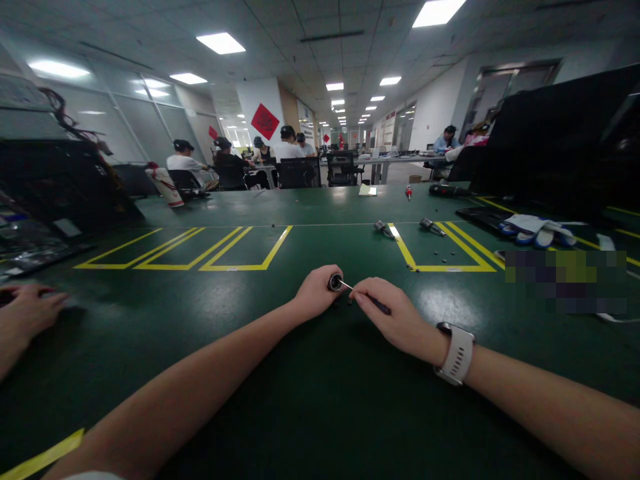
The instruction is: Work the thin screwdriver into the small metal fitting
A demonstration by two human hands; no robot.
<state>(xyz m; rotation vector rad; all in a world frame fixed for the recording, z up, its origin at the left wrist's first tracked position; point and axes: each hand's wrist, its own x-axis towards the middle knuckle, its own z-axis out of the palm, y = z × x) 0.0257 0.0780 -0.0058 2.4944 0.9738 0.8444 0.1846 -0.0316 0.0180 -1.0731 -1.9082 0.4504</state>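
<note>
My left hand point(318, 291) is wrapped round a dark, round, hollow part point(335, 282), its open end facing right. Most of this part is hidden in the fingers, so I cannot tell its kind. Pinched in my right hand point(390, 310) is a small screwdriver point(381, 305) with a dark handle. Its thin shaft points left, and the tip is at the mouth of the hollow part. A tiny dark piece point(350, 302) lies on the table just below the shaft. A watch with a pale strap point(459, 355) is on my right wrist.
The green table point(240, 413) bears yellow tape outlines. Two metal parts point(384, 229) and several tiny dark pieces point(444, 261) lie right of centre. Gloves point(537, 230) and a power tool point(447, 191) are farther right. Another person's hand point(33, 313) rests at the left edge.
</note>
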